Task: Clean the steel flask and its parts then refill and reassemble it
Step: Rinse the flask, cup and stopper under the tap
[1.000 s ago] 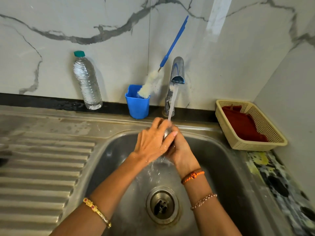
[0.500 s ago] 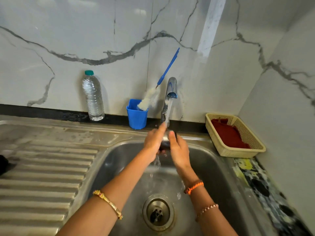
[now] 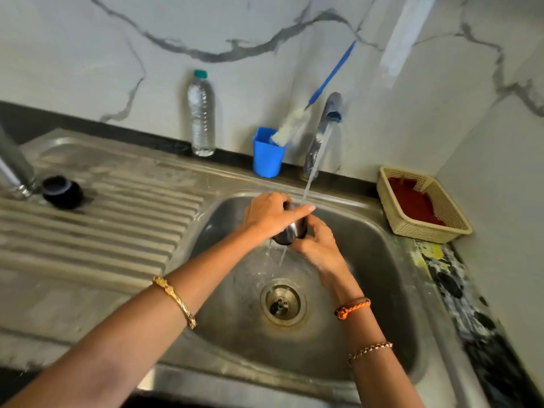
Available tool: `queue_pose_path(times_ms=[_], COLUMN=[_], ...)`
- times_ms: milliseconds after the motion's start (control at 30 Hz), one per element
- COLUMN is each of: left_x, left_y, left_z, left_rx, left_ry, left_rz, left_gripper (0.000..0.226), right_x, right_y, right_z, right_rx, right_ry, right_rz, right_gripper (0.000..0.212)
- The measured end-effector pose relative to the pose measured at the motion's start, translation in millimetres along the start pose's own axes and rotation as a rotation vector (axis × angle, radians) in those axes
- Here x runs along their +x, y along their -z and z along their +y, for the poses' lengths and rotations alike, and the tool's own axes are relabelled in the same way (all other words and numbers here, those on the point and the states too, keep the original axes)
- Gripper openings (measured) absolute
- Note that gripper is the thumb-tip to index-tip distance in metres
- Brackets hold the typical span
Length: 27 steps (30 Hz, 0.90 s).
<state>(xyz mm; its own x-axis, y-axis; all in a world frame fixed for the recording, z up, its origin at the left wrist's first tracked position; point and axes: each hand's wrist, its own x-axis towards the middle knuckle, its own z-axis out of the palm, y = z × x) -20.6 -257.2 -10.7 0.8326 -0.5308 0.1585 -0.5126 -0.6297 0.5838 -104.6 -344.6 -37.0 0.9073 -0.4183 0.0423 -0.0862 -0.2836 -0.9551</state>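
At the far left edge, a steel flask body (image 3: 14,166) stands on the ribbed drainboard (image 3: 117,219), only partly in view. Just beside it, on the same ribs, rests a small dark flask cap (image 3: 62,192). Further along, against the marble wall, stands a clear plastic water bottle (image 3: 201,113) with a green cap. Next comes a blue plastic cup (image 3: 267,157) with a bottle brush (image 3: 321,92) leaning in it, its white bristle head at the cup's rim and its blue handle slanting up to the right.

Over the sink basin (image 3: 382,290), the left hand (image 3: 269,214) curls over a small steel cup (image 3: 290,231), forefinger stretched across its top. The right hand (image 3: 319,245) grips the same cup from below and from the right, fingers bent around its side. The cup is held tilted under the stream from the steel tap (image 3: 325,128), and water spills from it toward the drain (image 3: 283,302).

At the right, on the counter, a cream plastic basket (image 3: 424,234) holds a red cloth (image 3: 412,201).
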Motion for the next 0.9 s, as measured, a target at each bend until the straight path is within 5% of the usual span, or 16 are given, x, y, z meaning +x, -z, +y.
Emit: queue_pose_path(times_ms=[133, 400, 600, 733, 900], left_x=[-26, -64, -86, -102, -105], left_y=[13, 37, 92, 113, 135], left_z=[1, -39, -114, -179, -240], left_rx=[-0.133, -0.382, -0.449, -0.473, -0.519], left_ry=[0.008, 0.003, 0.050, 0.148, 0.327], left_rz=[0.022, -0.040, -0.040, 0.114, 0.223], left_gripper=[0.051, 0.029, 0.036, 0.035, 0.035], right_x=[-17, -40, -32, -31, -9], right_y=[-17, -46, -127, -189, -258], right_z=[2, 0, -29, -46, -57], right_rx=[-0.118, -0.165, -0.247, -0.257, -0.318], right_ry=[0.045, 0.046, 0.092, 0.104, 0.098], right_rz=[0.129, 0.199, 0.085, -0.021, -0.107], right_gripper=[0.069, 0.045, 0.039, 0.067, 0.072])
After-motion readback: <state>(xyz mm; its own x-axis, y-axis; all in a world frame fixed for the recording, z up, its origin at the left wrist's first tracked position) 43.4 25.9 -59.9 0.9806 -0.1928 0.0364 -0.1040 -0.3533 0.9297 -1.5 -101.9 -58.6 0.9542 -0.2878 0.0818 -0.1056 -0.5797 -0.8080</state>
